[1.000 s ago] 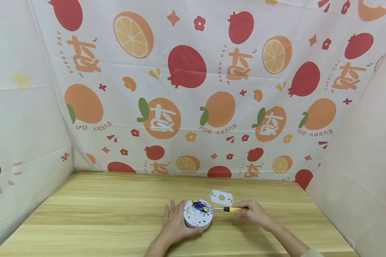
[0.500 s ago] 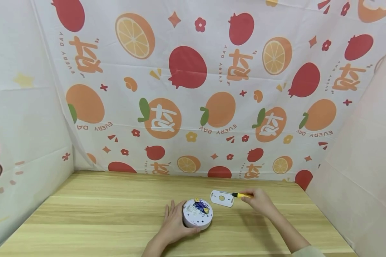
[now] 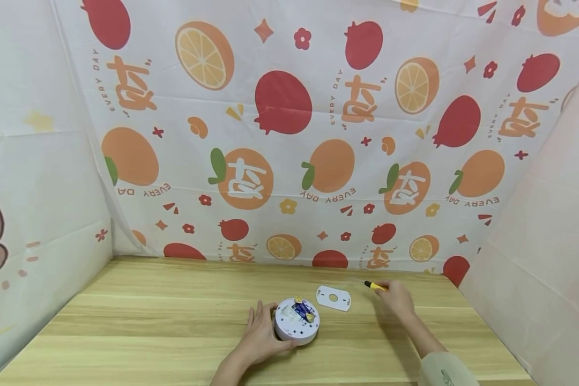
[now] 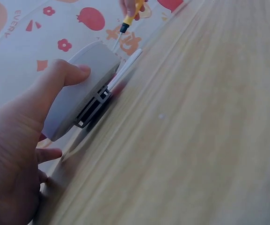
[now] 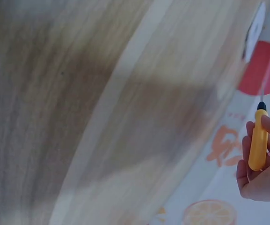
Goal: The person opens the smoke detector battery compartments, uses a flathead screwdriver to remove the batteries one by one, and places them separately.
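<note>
My left hand (image 3: 261,339) grips the side of a round white smoke alarm (image 3: 289,333), which sits back face up on the table. Dark blue, yellow-ended batteries (image 3: 303,310) show in its back face. In the left wrist view the thumb (image 4: 67,74) presses against the white casing (image 4: 95,61). To the right, past the plate, my right hand (image 3: 396,298) holds a screwdriver (image 3: 376,286) by its yellow handle, the thin shaft pointing left, away from the alarm. Thumb and curled fingers wrap the handle (image 5: 258,143) in the right wrist view.
A flat white mounting plate (image 3: 324,302) with a round central hole lies on the wooden table (image 3: 173,311), just behind and right of the alarm. A fruit-printed cloth (image 3: 289,214) hangs along the table's back edge, with pale cloths at both sides.
My right hand has drawn the screwdriver away from the batteries, back and to the right, past the mounting plate. The left hand keeps its grip on the smoke alarm, nearly still.
</note>
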### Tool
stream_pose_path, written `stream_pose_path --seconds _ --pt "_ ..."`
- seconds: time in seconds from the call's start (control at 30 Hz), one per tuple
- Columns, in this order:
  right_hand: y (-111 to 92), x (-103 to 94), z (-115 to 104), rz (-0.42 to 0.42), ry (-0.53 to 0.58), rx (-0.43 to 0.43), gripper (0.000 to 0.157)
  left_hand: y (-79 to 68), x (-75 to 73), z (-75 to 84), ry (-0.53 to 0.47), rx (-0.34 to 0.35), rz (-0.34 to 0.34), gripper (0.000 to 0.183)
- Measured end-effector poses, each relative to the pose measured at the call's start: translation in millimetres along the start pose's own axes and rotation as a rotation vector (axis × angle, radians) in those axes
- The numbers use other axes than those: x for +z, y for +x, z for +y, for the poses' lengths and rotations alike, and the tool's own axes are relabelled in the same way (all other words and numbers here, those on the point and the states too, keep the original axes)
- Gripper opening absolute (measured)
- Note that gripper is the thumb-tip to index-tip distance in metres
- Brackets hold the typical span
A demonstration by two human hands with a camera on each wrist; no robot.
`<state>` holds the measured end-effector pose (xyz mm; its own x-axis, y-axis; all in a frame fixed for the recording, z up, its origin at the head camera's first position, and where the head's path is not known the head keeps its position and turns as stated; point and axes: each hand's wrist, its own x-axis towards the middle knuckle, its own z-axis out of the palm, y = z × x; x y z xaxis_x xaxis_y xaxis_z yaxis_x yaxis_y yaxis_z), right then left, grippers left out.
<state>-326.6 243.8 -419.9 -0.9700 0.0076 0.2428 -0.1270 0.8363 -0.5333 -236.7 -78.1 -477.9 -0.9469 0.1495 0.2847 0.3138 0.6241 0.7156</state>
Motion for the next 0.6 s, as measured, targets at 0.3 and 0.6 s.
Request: stream_pose_path --seconds 0.3,0.6 --pt "3.3 3.1 22.6 0.021 -0.051 0.045 0.022 -1.4 -1.0 0.8 -0.01 -0.014 -0.021 0.096" --pt "0.1 11.8 31.3 0.003 -0.187 -0.003 0.015 -0.7 -2.6 1.9 -0.021 0.009 -0.035 0.091"
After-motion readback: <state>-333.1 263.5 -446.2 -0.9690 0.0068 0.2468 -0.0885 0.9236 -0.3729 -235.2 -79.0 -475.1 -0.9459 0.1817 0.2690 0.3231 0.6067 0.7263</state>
